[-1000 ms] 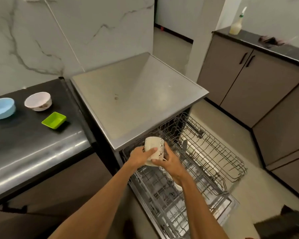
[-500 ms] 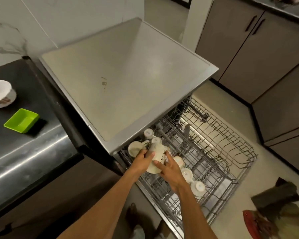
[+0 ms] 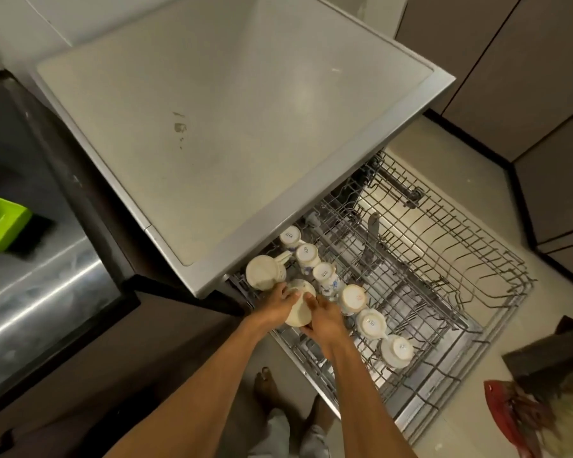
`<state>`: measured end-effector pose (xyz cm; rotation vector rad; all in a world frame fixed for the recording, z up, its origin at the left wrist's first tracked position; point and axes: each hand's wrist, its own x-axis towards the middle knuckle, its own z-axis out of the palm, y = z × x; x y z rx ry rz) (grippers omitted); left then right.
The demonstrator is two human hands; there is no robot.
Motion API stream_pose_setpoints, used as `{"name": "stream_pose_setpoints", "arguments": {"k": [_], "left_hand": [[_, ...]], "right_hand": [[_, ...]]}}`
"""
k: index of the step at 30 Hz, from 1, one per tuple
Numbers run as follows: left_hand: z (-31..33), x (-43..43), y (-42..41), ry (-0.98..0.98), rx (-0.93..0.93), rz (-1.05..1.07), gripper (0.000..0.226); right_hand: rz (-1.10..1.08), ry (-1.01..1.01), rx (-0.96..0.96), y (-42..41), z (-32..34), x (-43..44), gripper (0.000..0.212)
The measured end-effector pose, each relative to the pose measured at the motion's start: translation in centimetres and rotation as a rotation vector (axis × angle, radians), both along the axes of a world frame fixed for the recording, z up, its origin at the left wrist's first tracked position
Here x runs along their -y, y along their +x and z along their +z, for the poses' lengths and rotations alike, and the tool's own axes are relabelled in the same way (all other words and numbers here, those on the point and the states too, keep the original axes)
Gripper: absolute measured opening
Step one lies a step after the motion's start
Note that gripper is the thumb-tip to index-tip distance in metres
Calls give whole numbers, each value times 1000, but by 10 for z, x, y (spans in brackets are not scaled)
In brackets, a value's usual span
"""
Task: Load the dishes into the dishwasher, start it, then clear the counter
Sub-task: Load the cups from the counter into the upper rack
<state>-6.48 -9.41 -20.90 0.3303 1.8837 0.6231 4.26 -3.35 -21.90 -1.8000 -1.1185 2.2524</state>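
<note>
A cream cup (image 3: pixel 299 305) was held upside down between both hands just below the centre of the frame, the left hand (image 3: pixel 276 304) clasped on its left side and the right hand (image 3: pixel 325 320) on its right, over the near left corner of the pulled-out wire rack (image 3: pixel 444 279). To its right a diagonal row of inverted cups (image 3: pixel 325 274) was seen in the rack, and a larger mug (image 3: pixel 264 272) lay just above the left hand. A green dish (image 3: pixel 0 223) was seen on the dark counter (image 3: pixel 30 292) at the left edge.
</note>
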Motion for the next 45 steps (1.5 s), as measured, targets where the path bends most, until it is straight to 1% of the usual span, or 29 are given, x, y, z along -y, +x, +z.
{"name": "stream_pose_setpoints", "arguments": {"k": [3, 10, 15, 19, 23, 26, 28, 31, 33, 36, 39, 43, 45], "left_hand": [[-8, -4, 1, -31, -12, -26, 52], [-19, -11, -4, -74, 0, -71, 48], [-27, -17, -5, -129, -36, -131, 60], [-29, -18, -1, -119, -57, -108, 65], [-29, -14, 2, -66, -52, -46, 66], [-25, -11, 3, -55, -69, -18, 62], [-21, -8, 4, -56, -87, 1, 58], [-7, -4, 8, -29, -105, 35, 57], [7, -1, 13, -8, -127, 37, 55], [32, 6, 18, 42, -185, 40, 47], [61, 22, 23, 100, -231, 115, 36], [101, 49, 27, 234, -355, 233, 22], [122, 67, 27, 279, -379, 323, 18]], "right_hand": [[5, -21, 37, -3, -10, -5, 22], [65, 2, 60, -7, -31, -9, 28], [103, 44, 71, -9, -39, -13, 33], [131, 43, 92, -12, -40, -18, 28], [206, 128, 139, -11, -46, -16, 30], [275, 194, 150, -9, -51, -13, 31], [346, 255, 189, -7, -50, -10, 33], [485, 331, 252, -3, -34, -11, 45], [513, 353, 245, 1, -15, -12, 46], [560, 456, 195, 5, 16, -13, 40], [607, 560, 112, 2, 53, -6, 32], [685, 710, 30, -8, 98, 10, 37], [734, 794, -8, -16, 124, 21, 37]]}}
